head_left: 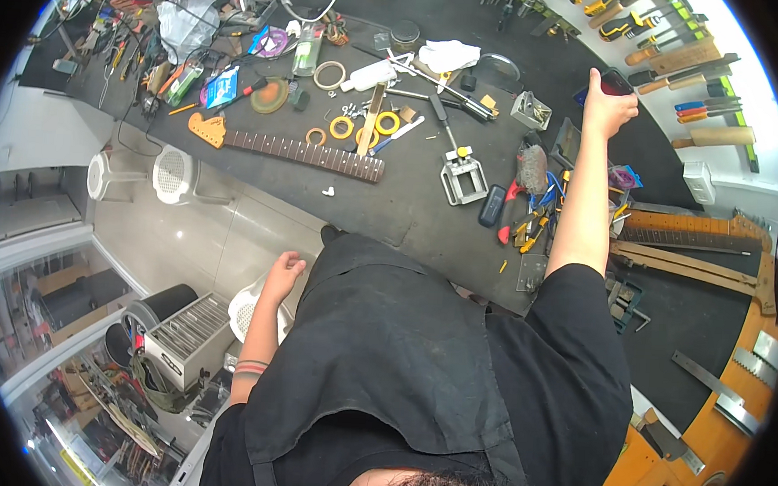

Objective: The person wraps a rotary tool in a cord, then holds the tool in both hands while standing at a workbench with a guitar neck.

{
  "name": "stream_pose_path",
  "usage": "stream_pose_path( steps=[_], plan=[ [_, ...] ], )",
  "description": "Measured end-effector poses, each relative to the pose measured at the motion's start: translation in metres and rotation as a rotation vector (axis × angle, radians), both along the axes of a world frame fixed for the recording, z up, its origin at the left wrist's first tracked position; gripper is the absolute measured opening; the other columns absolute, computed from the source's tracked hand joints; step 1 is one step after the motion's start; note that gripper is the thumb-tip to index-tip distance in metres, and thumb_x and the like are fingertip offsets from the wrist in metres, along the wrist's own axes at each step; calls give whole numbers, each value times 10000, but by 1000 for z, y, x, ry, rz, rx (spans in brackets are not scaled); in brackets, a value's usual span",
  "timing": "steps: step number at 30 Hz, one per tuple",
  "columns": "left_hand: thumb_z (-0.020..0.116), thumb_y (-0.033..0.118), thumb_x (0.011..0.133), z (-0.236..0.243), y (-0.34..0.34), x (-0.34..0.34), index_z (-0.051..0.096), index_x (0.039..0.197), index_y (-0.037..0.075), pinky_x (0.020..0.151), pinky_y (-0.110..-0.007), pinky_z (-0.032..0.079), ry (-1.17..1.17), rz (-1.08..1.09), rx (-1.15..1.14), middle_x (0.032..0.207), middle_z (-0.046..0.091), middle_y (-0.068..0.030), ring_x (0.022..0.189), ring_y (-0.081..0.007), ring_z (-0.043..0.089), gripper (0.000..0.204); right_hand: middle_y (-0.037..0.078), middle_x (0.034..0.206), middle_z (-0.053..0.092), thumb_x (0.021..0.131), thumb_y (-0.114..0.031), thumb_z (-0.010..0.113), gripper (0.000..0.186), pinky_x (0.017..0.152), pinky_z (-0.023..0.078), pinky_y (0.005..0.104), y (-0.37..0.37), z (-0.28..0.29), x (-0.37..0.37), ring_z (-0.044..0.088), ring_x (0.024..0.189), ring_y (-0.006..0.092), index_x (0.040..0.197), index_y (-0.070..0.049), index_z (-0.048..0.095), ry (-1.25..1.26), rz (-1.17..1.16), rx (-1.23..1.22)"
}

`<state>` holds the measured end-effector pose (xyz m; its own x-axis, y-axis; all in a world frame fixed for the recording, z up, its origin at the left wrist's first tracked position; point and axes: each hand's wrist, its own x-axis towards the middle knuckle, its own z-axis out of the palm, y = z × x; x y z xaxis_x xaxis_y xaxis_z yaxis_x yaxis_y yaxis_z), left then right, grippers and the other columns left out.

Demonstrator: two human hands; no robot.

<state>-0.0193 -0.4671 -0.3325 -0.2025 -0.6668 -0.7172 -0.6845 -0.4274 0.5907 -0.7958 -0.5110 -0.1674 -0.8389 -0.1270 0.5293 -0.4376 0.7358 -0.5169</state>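
Observation:
My right hand (605, 108) reaches out to the back right of the bench (381, 221), gripping a dark, flat, phone-like object (619, 83). Below it lie a grey tool roll or cloth (532, 167) and pliers and cutters (531, 224). My left hand (284, 271) hangs low beside my dark apron (385, 322), fingers loosely apart and holding nothing. On the bench are a guitar neck (297, 153), a metal jig with a handle (463, 176), yellow tape rolls (386, 123) and a white cloth (451, 56).
Tool clutter (135, 49) covers the bench's left end. Hand tools (711, 137) hang on the right wall, above more guitar necks (689, 231). White plastic stools (173, 175) stand beyond the bench's near edge. A metal-slatted unit (186, 338) and glass-fronted cabinets (61, 287) are at lower left.

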Motion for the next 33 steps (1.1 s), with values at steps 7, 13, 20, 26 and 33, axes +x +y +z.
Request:
stream_pose_path(
  steps=[7,13,20,26,33],
  plan=[
    [733,240,1007,-17,6,27,616,1391,-24,904,-377,566,-86,-135,19,1148,767,-187,970,-238,733,481,306,1356,492,727,-619,923,1111,1042,539,597,-5,-5,-8,539,1299,499,1433,57,396,-27,-41,-32],
    [743,228,999,-12,28,47,625,1401,-9,886,-383,574,-183,-155,121,1100,770,-170,942,-241,740,482,324,1400,464,739,-605,924,1217,1083,511,601,-5,-14,-4,510,1336,511,1534,69,297,7,-25,-21],
    [715,247,972,-22,0,49,675,1320,8,983,-432,573,-214,-211,-173,1248,754,-226,1148,-362,736,424,338,1383,528,815,-438,913,1000,1124,433,585,28,-36,86,496,1304,499,1488,105,411,200,147,-51],
    [724,81,907,19,-87,-73,666,1177,37,946,-465,566,4,-369,-641,1116,699,-151,1102,-358,693,280,220,1293,553,890,-91,752,557,1086,449,494,87,-102,306,559,1228,392,1393,11,535,-326,744,31],
    [783,69,861,-4,-145,-123,659,1158,74,956,-464,542,-11,-878,-874,1151,616,-117,1151,-345,606,321,180,1321,557,857,-126,787,613,1065,494,531,163,-149,441,547,1317,399,1416,-87,537,-716,823,579]
  ],
)
